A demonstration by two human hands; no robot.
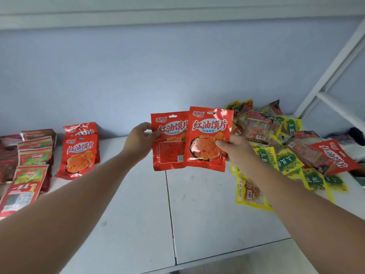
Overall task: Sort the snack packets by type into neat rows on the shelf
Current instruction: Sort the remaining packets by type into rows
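Observation:
I hold two red snack packets upright above the white shelf (138, 214). My left hand (139, 138) pinches the left edge of the rear red packet (167, 143). My right hand (235, 147) pinches the right side of the front red packet (208, 139), which overlaps the rear one. At the left, two matching red packets (79, 155) lie in a row. A mixed pile of yellow-green and red packets (286, 147) covers the right end of the shelf, with another red packet (333, 157) lying on it.
Several red-and-green packets (32, 161) are lined up at the far left. A yellow packet (250, 190) lies alone under my right forearm. A white shelf frame (331, 76) rises at the right. The wall stands close behind.

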